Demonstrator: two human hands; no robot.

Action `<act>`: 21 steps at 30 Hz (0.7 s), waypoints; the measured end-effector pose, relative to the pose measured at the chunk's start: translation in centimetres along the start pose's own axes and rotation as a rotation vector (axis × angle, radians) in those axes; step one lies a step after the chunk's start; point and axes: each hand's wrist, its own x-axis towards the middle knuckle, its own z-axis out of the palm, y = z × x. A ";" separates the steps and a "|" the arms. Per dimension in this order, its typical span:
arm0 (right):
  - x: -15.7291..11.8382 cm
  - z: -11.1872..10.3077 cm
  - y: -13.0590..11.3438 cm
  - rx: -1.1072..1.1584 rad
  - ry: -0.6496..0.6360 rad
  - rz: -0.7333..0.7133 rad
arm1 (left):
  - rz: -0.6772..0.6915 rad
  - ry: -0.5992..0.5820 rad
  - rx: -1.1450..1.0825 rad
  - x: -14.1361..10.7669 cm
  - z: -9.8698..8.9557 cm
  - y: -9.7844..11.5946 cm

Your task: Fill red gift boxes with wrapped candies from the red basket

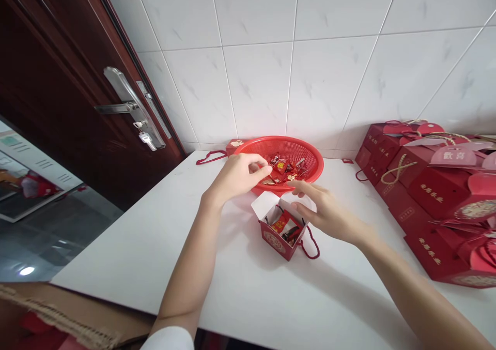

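A red plastic basket (315,158) with wrapped candies (289,169) in it stands against the tiled wall. My left hand (242,177) is over its left front rim, fingers curled and thumb bent toward them beside the candies. Whatever is between those fingertips is hidden. In front of the basket a small red gift box (277,240) stands with its white-lined flaps up and several wrapped sweets inside. My right hand (327,210) hovers at the box's right flap, thumb and fingers apart, with nothing visible in them. A dark red cord handle (312,249) hangs from the box's right side.
Stacked red gift boxes (430,195) with cord handles fill the right side of the white table (155,236). Another small red box (233,146) sits behind the basket. To the left are a brown door (70,71) and, below, a cardboard carton (70,314).
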 end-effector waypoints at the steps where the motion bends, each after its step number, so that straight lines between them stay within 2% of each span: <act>1: 0.0 -0.3 0.0 -0.007 0.025 -0.002 | -0.023 -0.055 0.015 -0.1 -0.2 -0.1; 3: -0.2 -1.2 0.0 -0.025 0.037 0.010 | -0.079 -0.187 0.060 -0.3 -0.5 -0.3; 6: -0.8 -2.8 0.1 -0.043 -0.051 0.047 | -0.169 -0.407 0.141 -0.4 -0.6 -0.8; 8: -1.2 -3.5 0.5 -0.033 -0.137 0.069 | -0.218 -0.481 0.146 -0.4 -0.4 -1.0; 11: -1.5 -3.8 1.0 -0.021 -0.211 0.142 | -0.240 -0.518 0.162 -0.5 0.4 -0.8; 13: -1.5 -3.3 1.1 -0.032 -0.205 0.234 | -0.207 -0.554 0.182 -0.7 1.0 -0.2; 16: -1.3 -2.0 0.9 -0.124 -0.185 0.335 | -0.066 -0.634 0.141 -1.4 2.0 1.1; 19: -1.1 -1.0 0.4 -0.287 -0.241 0.382 | 0.056 -0.720 0.079 -1.9 2.6 2.3; 21: -1.1 -0.9 0.2 -0.316 -0.258 0.383 | 0.103 -0.748 0.022 -2.1 2.8 2.9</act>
